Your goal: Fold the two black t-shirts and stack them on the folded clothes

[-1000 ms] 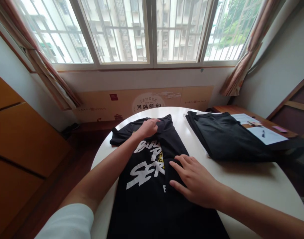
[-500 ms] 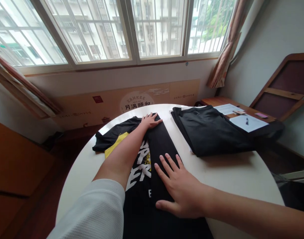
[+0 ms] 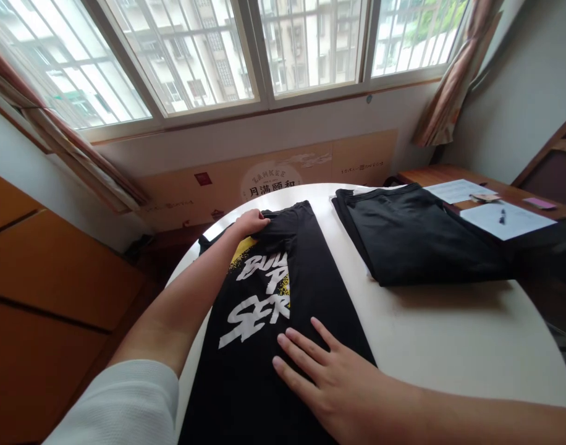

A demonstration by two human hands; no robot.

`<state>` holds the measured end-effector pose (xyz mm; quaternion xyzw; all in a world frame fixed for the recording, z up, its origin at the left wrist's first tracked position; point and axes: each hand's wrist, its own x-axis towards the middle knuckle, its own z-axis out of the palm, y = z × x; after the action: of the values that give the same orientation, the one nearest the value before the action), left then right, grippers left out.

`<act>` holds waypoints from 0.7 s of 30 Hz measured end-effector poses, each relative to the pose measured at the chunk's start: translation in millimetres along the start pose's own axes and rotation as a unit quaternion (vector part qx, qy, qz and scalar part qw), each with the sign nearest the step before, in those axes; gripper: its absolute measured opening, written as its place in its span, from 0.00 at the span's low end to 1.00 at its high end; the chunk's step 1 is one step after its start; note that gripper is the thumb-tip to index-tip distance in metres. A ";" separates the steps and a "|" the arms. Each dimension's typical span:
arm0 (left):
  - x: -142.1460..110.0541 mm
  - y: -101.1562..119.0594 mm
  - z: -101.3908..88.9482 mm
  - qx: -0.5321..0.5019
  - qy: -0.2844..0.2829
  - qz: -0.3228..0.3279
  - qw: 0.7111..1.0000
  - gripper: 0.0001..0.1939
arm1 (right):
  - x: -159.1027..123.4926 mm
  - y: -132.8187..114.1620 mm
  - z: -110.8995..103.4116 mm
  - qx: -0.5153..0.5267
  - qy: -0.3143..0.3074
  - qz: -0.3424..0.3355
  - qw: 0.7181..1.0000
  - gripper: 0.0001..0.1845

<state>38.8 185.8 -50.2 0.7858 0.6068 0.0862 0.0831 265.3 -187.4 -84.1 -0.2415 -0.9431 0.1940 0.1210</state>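
Observation:
A black T-shirt (image 3: 259, 371) with white lettering and a yellow patch lies on the round white table (image 3: 431, 334). Its right side is folded over, covering part of the print. At the far end, my left hand (image 3: 251, 224) pinches the shirt's fabric near the collar, fingers closed. My right hand (image 3: 324, 377) rests flat on the folded part closer to me, fingers spread. Part of the right hand's thumb side is hidden. The shirt's near edge runs out of the picture.
Right of the shirt, a pile of folded black clothes (image 3: 417, 235) sits on the table. Beyond it, a wooden desk (image 3: 519, 201) bears papers (image 3: 505, 220) and a pen. A barred window (image 3: 306, 43) and curtains are behind; an orange-brown cabinet (image 3: 42, 296) stands at left.
My left hand went from lying flat on the folded strip to pinching the fabric farther left. My right hand slid slightly towards me. The view has tilted and shifted left.

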 end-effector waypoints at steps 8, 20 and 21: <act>-11.2 9.3 -7.5 -0.004 0.023 0.027 0.999 0.08 | 2.0 -0.2 4.4 -0.032 0.005 -0.003 0.999 0.44; -23.0 18.6 -1.7 -0.025 0.092 -0.111 0.989 0.34 | 2.6 7.3 18.1 -0.062 0.037 -0.015 0.997 0.40; -27.5 15.8 -2.9 -0.024 0.086 -0.132 0.987 0.39 | 2.8 7.6 17.3 -0.054 0.034 -0.014 0.998 0.40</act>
<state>46.2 155.4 -44.7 0.6862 0.7078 0.1563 0.0601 260.4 -185.2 -102.5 -0.2405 -0.9509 0.1331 0.1424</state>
